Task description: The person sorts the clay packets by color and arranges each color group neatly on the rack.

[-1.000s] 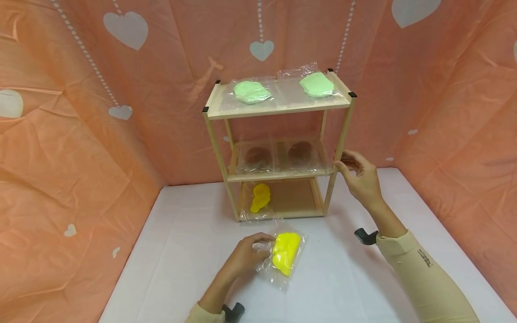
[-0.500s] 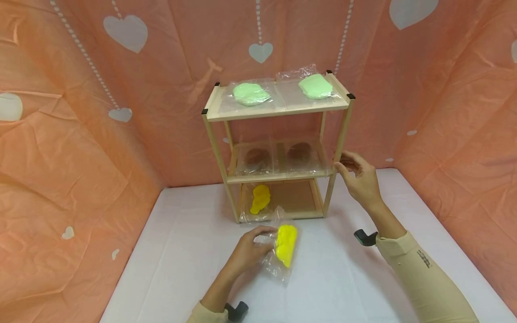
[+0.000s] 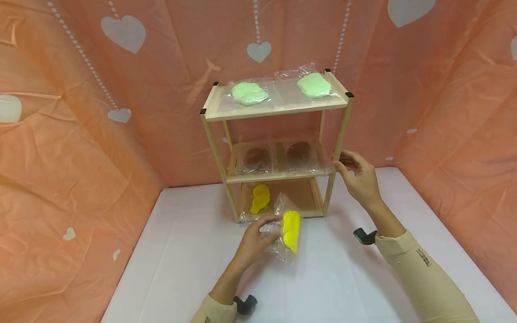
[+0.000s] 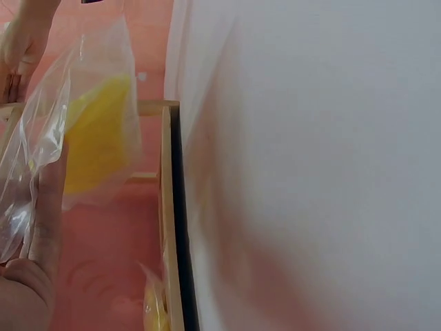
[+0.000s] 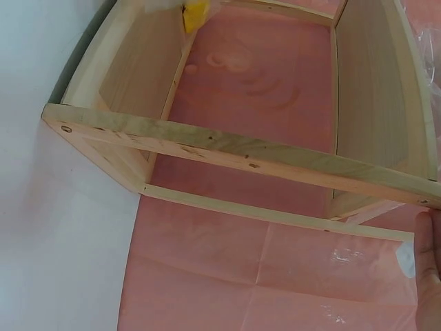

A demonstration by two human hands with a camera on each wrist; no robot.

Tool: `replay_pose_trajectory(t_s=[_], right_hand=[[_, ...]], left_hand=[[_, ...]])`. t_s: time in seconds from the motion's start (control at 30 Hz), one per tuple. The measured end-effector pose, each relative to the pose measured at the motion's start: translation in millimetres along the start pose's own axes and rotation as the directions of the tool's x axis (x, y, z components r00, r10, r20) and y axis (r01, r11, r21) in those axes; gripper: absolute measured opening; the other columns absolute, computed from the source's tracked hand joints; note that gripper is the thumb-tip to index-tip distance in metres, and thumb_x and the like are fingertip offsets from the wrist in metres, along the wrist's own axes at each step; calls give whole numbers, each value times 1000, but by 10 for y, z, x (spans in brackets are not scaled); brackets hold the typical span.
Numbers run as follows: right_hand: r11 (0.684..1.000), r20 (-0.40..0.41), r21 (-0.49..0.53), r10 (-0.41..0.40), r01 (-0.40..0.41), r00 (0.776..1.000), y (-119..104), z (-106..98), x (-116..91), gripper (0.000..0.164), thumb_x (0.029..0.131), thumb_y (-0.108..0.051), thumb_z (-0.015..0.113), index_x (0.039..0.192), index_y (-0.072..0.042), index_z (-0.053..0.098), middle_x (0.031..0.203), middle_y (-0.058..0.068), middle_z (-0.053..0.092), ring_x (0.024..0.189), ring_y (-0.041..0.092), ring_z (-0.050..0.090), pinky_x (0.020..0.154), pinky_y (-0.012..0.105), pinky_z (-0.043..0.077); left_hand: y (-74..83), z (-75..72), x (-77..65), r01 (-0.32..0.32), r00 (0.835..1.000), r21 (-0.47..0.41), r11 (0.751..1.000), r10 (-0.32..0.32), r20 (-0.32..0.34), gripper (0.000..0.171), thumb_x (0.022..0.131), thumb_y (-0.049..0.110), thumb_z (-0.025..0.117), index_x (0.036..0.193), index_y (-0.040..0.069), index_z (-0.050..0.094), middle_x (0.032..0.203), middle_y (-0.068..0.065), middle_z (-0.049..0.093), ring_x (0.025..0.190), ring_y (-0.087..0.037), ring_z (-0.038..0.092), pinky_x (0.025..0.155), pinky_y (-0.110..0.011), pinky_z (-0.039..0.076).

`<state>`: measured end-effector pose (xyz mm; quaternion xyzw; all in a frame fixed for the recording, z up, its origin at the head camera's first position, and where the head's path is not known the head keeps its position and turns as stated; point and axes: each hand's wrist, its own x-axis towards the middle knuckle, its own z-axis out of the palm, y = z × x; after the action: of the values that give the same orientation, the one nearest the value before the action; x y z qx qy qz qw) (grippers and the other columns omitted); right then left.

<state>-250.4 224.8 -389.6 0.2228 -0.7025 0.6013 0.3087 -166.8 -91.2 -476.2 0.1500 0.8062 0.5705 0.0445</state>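
My left hand point(image 3: 252, 242) pinches the edge of a clear plastic bag holding a flat bright-yellow lump point(image 3: 291, 231), like soft clay. The bag hangs above the table, just in front of a three-tier wooden shelf point(image 3: 278, 111). In the left wrist view the bagged yellow lump point(image 4: 100, 141) is beside the fingers. My right hand point(image 3: 359, 179) holds the shelf's front right post at middle-tier height, thumb in front. The right wrist view shows that post point(image 5: 241, 158) and part of the hand at the right edge. Another yellow lump point(image 3: 260, 198) in a bag lies on the bottom tier's left side.
Two bagged pale-green lumps point(image 3: 249, 93) lie on the top tier. Two bagged brown lumps point(image 3: 257, 157) lie on the middle tier. Bare board point(image 3: 296, 197) shows right of the bottom bag. A white-covered table point(image 3: 186, 251) lies beneath, with peach heart-print cloth point(image 3: 177, 148) behind.
My left hand has moved forward and slightly right with the bag, which now overlaps the bottom tier's front edge in view. The right hand stays at the post.
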Motion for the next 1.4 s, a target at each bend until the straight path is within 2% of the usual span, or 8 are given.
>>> replay_pose_trajectory(t_s=[0.13,0.23,0.37,0.47,0.77,1.13,1.27,1.4], right_hand=[[1000,7,-9,-1,1,1000,4,-5,-2,33,95,19,68,128,16,66,110,-9,72,96,4,71,86,16,58],[1000,8,-9,-3,3,1000,9,-7,-1,33,95,18,69,128,16,66,111,-8,72,96,5,71,86,16,58],[1000,8,-1,-7,7,1000,9,-9,1,32,95,18,70,127,16,66,110,-7,72,96,6,72,86,16,59],[1000,7,2,-8,8,1000,13,-10,6,32,95,19,69,126,17,66,109,-7,72,96,5,71,85,16,59],[1000,6,1,1,-1,1000,9,-2,15,31,95,20,69,126,17,66,108,-10,73,95,4,71,85,16,58],[1000,4,-6,7,-7,1000,16,-31,5,32,95,19,69,127,17,66,109,-10,72,96,5,71,85,16,58],[1000,3,3,4,-4,1000,20,-17,3,31,95,19,68,126,17,66,109,-9,72,96,5,71,85,16,58],[1000,7,3,5,-5,1000,20,-12,2,30,96,18,68,126,16,66,109,-9,72,97,6,71,86,16,58]], left_hand=[[7,61,90,-21,999,4,1000,21,-32,40,100,17,78,140,14,69,147,-13,64,96,-21,78,84,-27,64],[17,97,163,-28,998,4,1000,28,-48,39,101,18,78,138,14,70,146,-11,66,105,-27,77,91,-38,64],[57,128,258,-57,996,11,998,58,-68,37,102,20,77,137,15,70,143,-6,68,131,-32,65,110,-55,54],[88,147,331,-81,993,16,997,82,-81,36,102,20,77,137,16,70,142,-4,69,141,-33,57,118,-58,46],[79,263,537,-92,988,-35,995,87,-128,36,100,14,78,135,9,70,138,-8,71,138,-33,59,119,-55,45],[-76,474,719,-18,967,-105,994,-9,-253,38,96,7,79,133,4,70,138,-16,70,140,-39,56,124,-58,38],[-81,483,724,6,963,-75,997,-26,-268,37,95,3,77,131,0,70,136,-20,70,136,-40,59,121,-56,43],[-95,466,718,26,971,-16,1000,-29,-239,34,99,8,72,132,-1,71,135,-19,71,131,-40,63,117,-55,47]])
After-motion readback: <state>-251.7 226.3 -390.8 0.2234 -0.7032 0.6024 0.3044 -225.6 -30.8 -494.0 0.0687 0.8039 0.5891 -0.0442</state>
